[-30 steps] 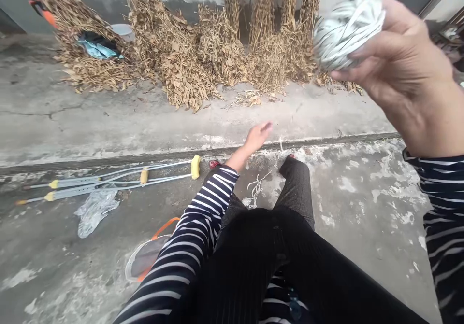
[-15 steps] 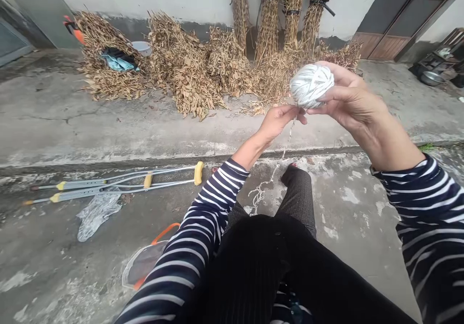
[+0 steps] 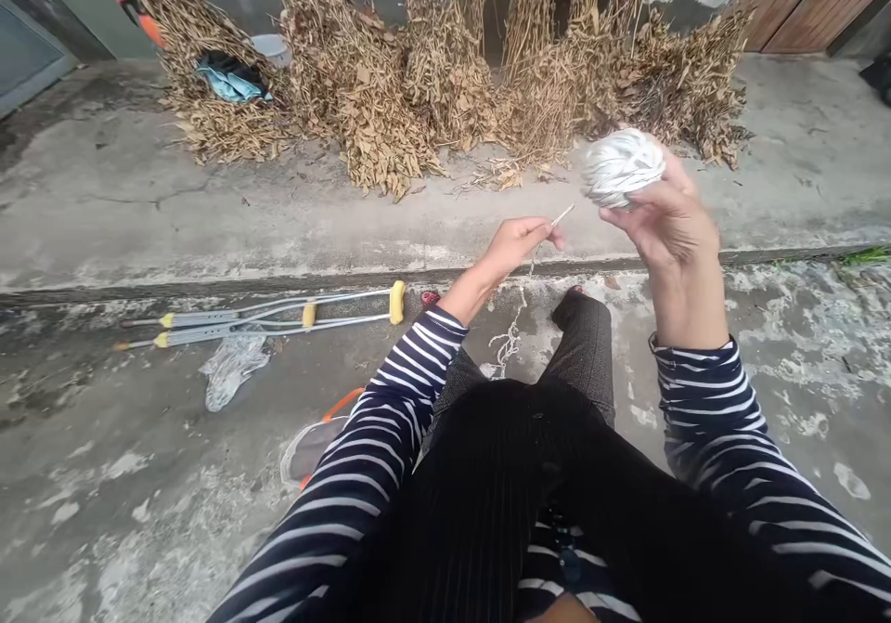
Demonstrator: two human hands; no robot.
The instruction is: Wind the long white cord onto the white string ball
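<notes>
A white ball of cord (image 3: 624, 169) is held up by my right hand (image 3: 674, 214), whose fingers wrap its right side and underside. Lower and to the left, my left hand (image 3: 516, 244) pinches the loose cord (image 3: 562, 215) between thumb and fingers. A short pale length of it points up toward the ball; whether it joins the ball I cannot make out. Below the left hand the cord hangs down, and its tail (image 3: 510, 340) lies in loose curls on the concrete between my legs.
Dry plant stalks (image 3: 390, 94) lie heaped along the wall on a raised concrete step (image 3: 209, 224). Left of my feet lie a pair of crutches (image 3: 278, 318), a crumpled plastic bag (image 3: 233, 368) and an orange-trimmed bag (image 3: 306, 447). A blue cloth (image 3: 233, 82) rests on the stalks.
My hands have moved apart: the right hand, with the ball, shifted right, and the left moved down and left with the cord. The view has tilted downward.
</notes>
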